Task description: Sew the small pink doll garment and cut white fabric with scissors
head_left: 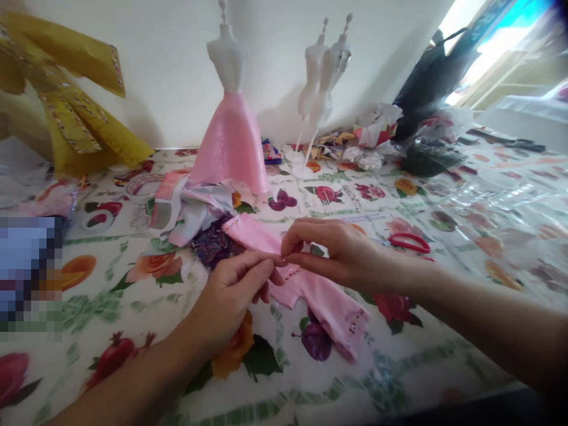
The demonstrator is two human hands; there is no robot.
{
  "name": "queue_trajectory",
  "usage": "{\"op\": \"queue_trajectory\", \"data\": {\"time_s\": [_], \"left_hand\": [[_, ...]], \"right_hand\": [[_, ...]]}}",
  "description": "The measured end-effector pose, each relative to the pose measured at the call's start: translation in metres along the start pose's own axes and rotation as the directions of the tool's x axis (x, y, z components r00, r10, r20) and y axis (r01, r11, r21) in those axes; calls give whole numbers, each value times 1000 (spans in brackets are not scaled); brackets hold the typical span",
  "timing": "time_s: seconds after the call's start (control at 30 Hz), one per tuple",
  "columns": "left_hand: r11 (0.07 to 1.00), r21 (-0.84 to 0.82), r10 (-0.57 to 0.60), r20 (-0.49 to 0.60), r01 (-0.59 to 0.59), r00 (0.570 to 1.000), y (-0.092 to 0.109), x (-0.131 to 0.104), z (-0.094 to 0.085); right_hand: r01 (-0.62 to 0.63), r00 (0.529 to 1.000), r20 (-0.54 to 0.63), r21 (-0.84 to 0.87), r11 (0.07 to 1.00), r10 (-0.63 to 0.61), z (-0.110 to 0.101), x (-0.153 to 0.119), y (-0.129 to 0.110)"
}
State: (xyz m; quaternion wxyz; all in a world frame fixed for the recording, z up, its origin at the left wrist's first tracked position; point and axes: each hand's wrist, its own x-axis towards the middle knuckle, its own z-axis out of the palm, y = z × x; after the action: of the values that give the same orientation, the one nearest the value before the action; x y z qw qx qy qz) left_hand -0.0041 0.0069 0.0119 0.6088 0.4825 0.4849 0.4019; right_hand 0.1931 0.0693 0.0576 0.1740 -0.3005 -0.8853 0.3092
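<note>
Above a small pink doll garment (331, 307) my two hands meet at the fingertips. My left hand (242, 278) is closed, its thumb pressed against the index finger. My right hand (331, 251) makes a pinch right at the tip of the left index finger. Whatever is between the fingers is too small to make out. The garment lies flat, with its sleeves spread and rows of tiny beads along the cuff and front. Beside it are a dark patterned cloth (215, 242) and pale fabric scraps (202, 204). Red-handled scissors (409, 241) lie to the right, partly behind my right forearm.
A doll mannequin (227, 59) in a pink skirt (233, 142) stands at the back. Two bare mannequins (326, 77) are to its right, near crumpled scraps (370, 136). At left are a mustard dress (75, 94), tape rolls (144, 186) and a blurred screen (26, 266). A floral cloth (146, 319) covers the table.
</note>
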Motion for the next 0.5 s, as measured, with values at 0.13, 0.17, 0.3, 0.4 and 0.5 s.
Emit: {"op": "queue_trajectory", "data": {"time_s": [0.13,0.17,0.3,0.4,0.5], "left_hand": [[998,64,12,24,-13,1000,-1,0,-1],[996,81,19,32,-22,999,-1,0,-1],[986,163,33,53,-41,998,0,0,-2],[977,208,31,56,-42,998,0,0,-2],[972,230,32,55,-44,998,1,0,-2]], "right_hand": [[117,993,36,-138,984,-113,-1,-2,2],[144,989,45,-168,975,-138,-1,-2,2],[192,981,71,-226,955,-180,-1,-3,3],[212,977,89,-267,940,-195,0,-2,3],[213,977,94,-338,917,-192,2,-1,3]]}}
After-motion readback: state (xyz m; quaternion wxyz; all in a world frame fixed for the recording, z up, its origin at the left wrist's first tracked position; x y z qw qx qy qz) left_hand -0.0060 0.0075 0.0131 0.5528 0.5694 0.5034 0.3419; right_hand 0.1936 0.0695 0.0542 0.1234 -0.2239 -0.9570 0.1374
